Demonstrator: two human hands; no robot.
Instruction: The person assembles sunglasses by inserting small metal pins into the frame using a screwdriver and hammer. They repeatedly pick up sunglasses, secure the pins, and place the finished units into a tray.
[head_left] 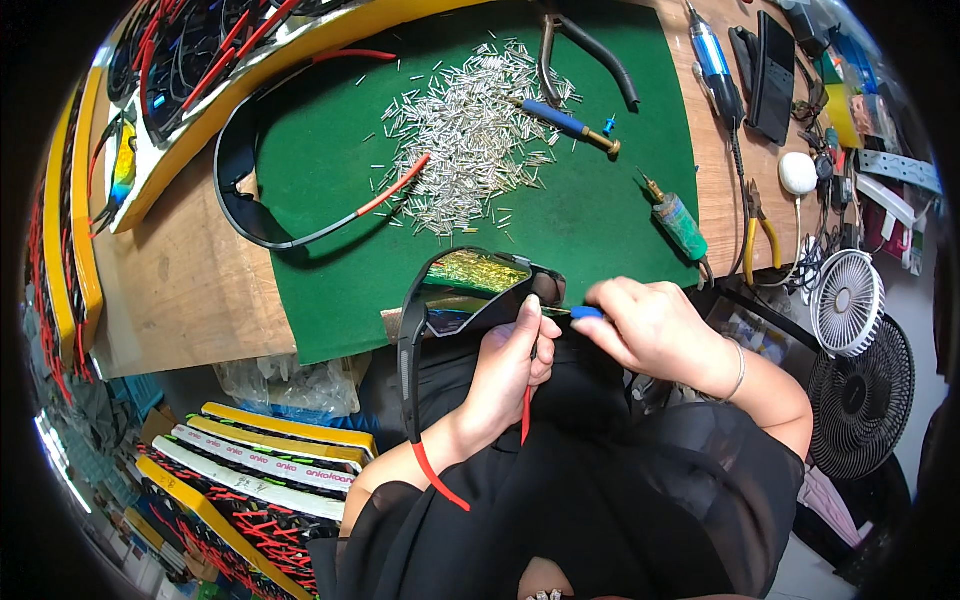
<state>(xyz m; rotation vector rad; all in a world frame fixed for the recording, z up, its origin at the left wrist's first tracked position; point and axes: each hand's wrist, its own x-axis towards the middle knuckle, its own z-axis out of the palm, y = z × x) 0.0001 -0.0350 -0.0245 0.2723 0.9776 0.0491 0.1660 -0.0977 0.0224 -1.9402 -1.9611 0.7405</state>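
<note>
My left hand (pixel 507 370) is closed around one arm of a pair of dark wraparound sunglasses (pixel 408 370), near the hinge. Their mirrored lens shows yellow reflections, and both arms end in red tips. From the right, my right hand (pixel 655 330) grips a small blue-handled screwdriver (pixel 587 312). Its thin metal shaft points at the frame beside my left thumb; my fingers hide where the tip meets it. The sunglasses are lifted at the mat's front edge, over my lap.
On the green mat (pixel 330 310) lie a heap of small silver pins (pixel 460 140), another pair of sunglasses (pixel 225 175), a blue-handled tool (pixel 560 120) and a green-handled tool (pixel 680 225). Yellow-handled pliers (pixel 765 240) and a white fan (pixel 848 303) stand right. Boxes of sunglasses (pixel 250 490) are left.
</note>
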